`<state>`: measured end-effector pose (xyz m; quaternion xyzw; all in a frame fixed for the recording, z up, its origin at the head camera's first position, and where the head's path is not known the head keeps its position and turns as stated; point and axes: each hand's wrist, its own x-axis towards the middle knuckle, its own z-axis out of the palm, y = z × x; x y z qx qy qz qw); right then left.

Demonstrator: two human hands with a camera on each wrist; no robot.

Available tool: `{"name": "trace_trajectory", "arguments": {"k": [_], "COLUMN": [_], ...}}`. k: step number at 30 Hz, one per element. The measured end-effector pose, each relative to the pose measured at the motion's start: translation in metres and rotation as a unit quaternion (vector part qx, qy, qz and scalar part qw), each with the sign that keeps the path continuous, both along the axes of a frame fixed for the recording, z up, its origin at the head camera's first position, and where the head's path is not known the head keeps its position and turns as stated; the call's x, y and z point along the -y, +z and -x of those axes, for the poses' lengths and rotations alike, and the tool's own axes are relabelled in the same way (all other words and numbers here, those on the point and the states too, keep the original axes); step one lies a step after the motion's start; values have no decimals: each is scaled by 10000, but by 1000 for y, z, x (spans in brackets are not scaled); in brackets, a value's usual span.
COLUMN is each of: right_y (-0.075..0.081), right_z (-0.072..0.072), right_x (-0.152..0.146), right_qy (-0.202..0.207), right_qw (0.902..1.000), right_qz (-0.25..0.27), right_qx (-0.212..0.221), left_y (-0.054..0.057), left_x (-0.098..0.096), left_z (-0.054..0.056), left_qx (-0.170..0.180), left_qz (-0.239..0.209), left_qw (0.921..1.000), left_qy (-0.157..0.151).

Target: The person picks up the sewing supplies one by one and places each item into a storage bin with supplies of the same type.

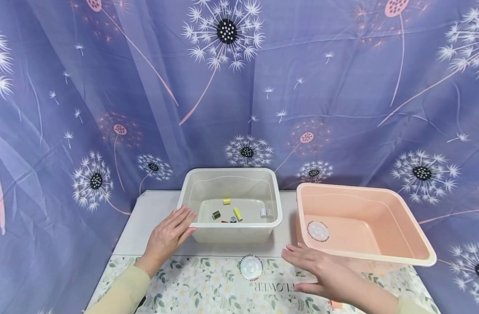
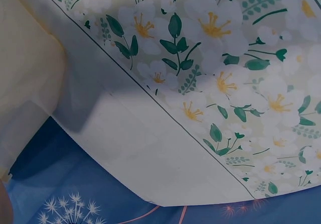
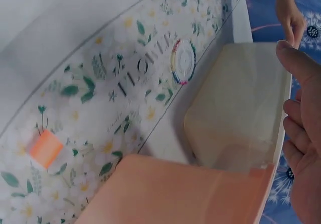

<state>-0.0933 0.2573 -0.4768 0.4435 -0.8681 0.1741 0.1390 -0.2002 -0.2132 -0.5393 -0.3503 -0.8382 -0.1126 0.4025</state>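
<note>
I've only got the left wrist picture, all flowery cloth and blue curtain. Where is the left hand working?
Observer: The left hand is at the near-left corner of the whitish tub.
Visitor: Oh! Is anything inside that tub?
Observer: Yes, several small spools lie scattered on its bottom.
Visitor: And what's the other hand beside?
Observer: The right hand is near the front-left corner of the peach tub.
</note>
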Motion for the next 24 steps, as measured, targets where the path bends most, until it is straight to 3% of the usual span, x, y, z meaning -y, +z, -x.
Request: {"name": "trace_trajectory", "arguments": {"k": [4, 14, 21, 24], "right_y": [-2, -14, -21, -26], "right_z": [-4, -8, -14, -15], "right_x": [2, -1, -6, -9], "right_qy": [29, 209, -87, -115], "right_qw": [9997, 9995, 9998, 9997], "right_qz": [-71, 49, -137, -161], "right_qx": [-244, -212, 100, 160], "left_y": [0, -4, 2, 0], "left_x": [0, 0, -1, 0], "left_z": [0, 1, -1, 0], "left_qx": [2, -113, 40, -1], "left_qz": [-16, -15, 17, -3], "left_qw": [10000, 9999, 10000, 10000], "left_qy": [-21, -17, -11, -21]}}
